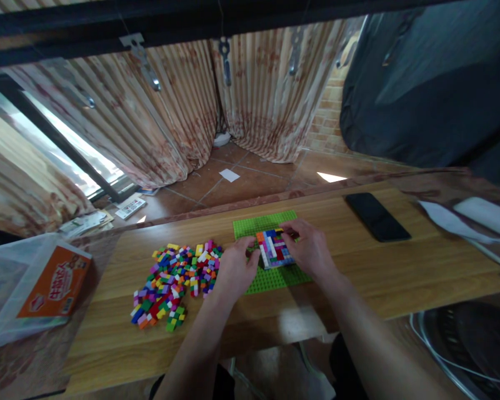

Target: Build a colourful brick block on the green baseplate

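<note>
A green studded baseplate lies on the wooden table. A block of many-coloured small bricks stands on it. My left hand rests at the block's left edge with fingers curled against it. My right hand sits at the block's right side, its fingertips pinched at the top right corner on a small brick. To the left of the plate, a loose heap of coloured bricks is spread out.
A black phone lies flat at the right of the table. A clear bag with an orange box sits at the left end. White papers lie far right. Curtains and a tiled floor are beyond the table.
</note>
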`<state>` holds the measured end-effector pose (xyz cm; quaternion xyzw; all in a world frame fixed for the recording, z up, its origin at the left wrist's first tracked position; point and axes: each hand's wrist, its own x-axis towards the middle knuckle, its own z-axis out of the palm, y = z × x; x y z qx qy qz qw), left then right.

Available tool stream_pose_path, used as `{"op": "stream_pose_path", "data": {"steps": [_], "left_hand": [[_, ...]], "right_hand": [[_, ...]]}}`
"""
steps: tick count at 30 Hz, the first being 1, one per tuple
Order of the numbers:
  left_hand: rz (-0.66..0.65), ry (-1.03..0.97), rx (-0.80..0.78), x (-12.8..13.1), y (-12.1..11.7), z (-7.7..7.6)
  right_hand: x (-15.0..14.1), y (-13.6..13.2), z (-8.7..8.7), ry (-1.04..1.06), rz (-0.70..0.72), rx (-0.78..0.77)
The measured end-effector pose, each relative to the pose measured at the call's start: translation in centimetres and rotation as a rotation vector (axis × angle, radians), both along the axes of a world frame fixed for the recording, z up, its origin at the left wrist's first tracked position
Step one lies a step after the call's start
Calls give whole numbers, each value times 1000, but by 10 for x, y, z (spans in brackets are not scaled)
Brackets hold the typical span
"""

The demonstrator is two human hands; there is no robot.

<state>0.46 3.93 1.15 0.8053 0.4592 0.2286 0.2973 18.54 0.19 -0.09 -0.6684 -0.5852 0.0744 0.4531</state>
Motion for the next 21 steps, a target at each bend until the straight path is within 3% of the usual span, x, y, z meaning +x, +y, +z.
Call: {"op": "stream_pose_path", "data": {"steps": [14, 21], "left_hand": [[-19, -1, 21, 0, 0, -4], [-20, -1, 22, 0, 1, -6]], "right_hand": [[1, 2, -2, 74, -58, -11], [2, 7, -5, 130, -184, -52]]}}
